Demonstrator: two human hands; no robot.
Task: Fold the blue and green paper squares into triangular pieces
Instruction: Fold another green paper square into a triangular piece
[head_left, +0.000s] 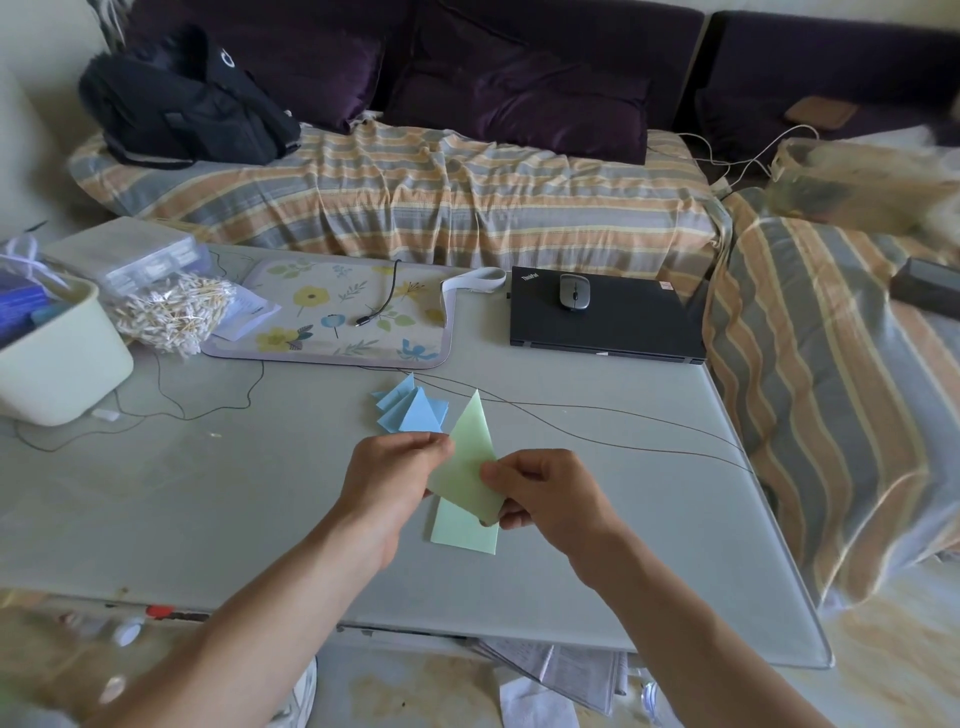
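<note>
a: two grips on one green sheet (465, 462), raised just over the table (208, 493). pinched at its left edge by the left hand (395, 473), with thumb and fingers curled onto the paper. pinched lower right by the right hand (545, 499), the same way.

b: and sat where, exactly?

a: hung tilted, point up, already creased into a long narrow shape. hovered above more green paper (462, 535), flat on the table and partly hidden beneath. kept just in front of the blue pieces (410, 410), folded and heaped behind, apart from both hands.

b: judged how, for handling?

a: looked featherlight and thin, so probably needed hardly any force. seemed limp across the flat, stiffer along the crease. likely to dent or tear under a hard squeeze. probably slid easily on that smooth table, so best steadied with one hand while pressed flat.

b: and best taken where?

a: best held at edges and corners, much as seen, well clear of the line to be folded. likely wanted fingertips only, then a pad or nail run along the crease to sharpen it. could not tell the number of layers pinched.
</note>
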